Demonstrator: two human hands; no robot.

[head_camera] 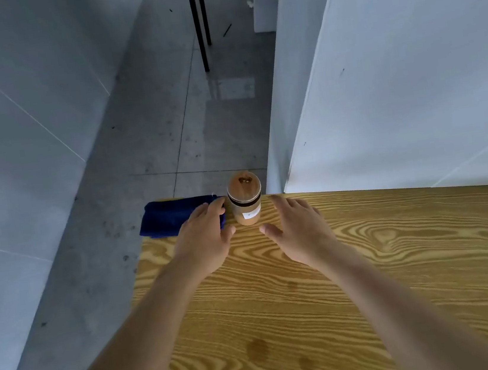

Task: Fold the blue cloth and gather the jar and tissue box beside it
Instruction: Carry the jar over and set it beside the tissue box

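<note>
A dark blue cloth (172, 216) lies folded into a thick bundle at the far left corner of the wooden table (370, 261). Right beside it stands a jar (244, 198) with a wooden lid and a small white label. My left hand (206, 236) is open, its fingertips resting on the cloth's right end, just left of the jar. My right hand (297, 224) hovers open and empty just right of the jar, fingers spread. No tissue box is in view.
The table's left and far edges drop to a grey tiled floor (152, 134). White walls (407, 70) rise on both sides. Black metal legs (199, 20) of some furniture stand on the floor further back.
</note>
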